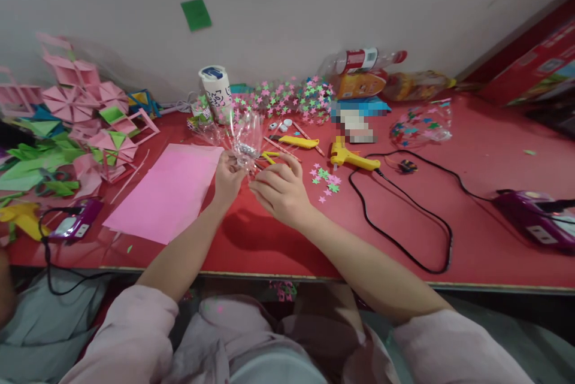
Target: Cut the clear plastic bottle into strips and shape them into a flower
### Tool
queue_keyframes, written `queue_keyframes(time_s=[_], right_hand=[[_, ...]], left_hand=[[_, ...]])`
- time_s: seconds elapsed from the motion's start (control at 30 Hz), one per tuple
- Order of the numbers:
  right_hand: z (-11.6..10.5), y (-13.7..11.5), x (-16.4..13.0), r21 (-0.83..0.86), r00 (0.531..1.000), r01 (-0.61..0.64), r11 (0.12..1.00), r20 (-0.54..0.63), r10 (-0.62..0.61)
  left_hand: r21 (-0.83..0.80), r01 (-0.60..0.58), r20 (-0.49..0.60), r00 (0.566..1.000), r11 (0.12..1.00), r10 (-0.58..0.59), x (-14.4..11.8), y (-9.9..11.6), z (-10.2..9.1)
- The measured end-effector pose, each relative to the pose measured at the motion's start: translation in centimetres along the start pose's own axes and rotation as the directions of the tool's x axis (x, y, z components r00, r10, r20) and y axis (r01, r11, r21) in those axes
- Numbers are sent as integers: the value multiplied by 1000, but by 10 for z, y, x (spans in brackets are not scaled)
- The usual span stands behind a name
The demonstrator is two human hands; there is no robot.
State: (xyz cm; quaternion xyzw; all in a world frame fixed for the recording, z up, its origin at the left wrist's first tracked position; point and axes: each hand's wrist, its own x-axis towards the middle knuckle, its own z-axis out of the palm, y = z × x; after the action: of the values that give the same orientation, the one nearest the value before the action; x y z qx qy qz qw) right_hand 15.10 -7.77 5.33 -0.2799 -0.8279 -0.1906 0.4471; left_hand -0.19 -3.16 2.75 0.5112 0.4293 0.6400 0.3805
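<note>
Red surface [449, 150], cluttered: left hand [228, 177] pinches a clear cellophane wrapper [245, 135]; right hand [281, 189], fingers curled together, touches its base. Yellow glue gun [353, 157] at two o'clock.

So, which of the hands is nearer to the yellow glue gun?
The right hand. It lies just left of the yellow glue gun; the left hand is farther left, at the clear plastic wrap.
</note>
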Motion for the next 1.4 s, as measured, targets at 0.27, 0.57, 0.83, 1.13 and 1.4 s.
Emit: queue_keyframes(time_s=[0.27,0.57,0.83,1.13,1.4], right_hand=[[-13,8,3,24,998,-51,998,-21,51],[-9,9,4,-9,997,-52,999,-58,51],[-5,7,2,-52,995,0,999,-100,-5],[10,1,-1,-49,998,18,999,-55,-21],[7,1,-2,-72,997,-39,997,-76,33]], left_hand=[[-4,-15,9,1000,1000,15,1,-8,-3],[-87,48,67,997,995,-43,0,-10,1],[-27,22,79,997,999,-20,1,-11,1],[-166,122,74,991,979,-112,-3,-5,5],[-135,104,17,995,985,-102,2,-6,1]])
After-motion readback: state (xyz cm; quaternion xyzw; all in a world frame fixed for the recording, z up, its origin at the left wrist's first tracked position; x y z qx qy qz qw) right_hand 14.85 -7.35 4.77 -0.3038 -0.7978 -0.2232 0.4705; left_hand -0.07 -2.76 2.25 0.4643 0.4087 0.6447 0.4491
